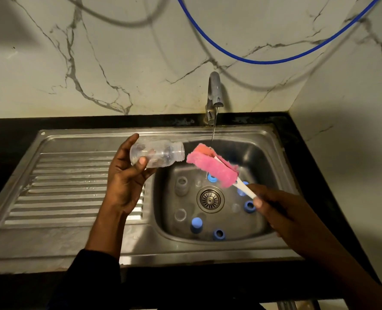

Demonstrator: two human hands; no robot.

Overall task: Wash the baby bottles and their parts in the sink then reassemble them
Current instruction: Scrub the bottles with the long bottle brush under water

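Note:
My left hand point(125, 175) grips a clear baby bottle point(161, 154) on its side above the sink's left rim, its open mouth facing right. My right hand point(275, 209) holds the white handle of a pink sponge brush point(212, 167); the sponge head sits just right of the bottle mouth, apart from it. A thin stream of water runs from the tap point(214, 95) onto the sponge's top. In the basin point(259, 157) lie several blue parts, such as a cap point(196, 223) and a ring point(219, 234), and clear parts point(181, 183).
The steel drainboard point(73, 186) spreads to the left of the basin. A round drain strainer point(210, 199) sits in the basin's middle. A blue hose point(263, 60) hangs across the marble wall behind. Black countertop point(297, 139) frames the sink.

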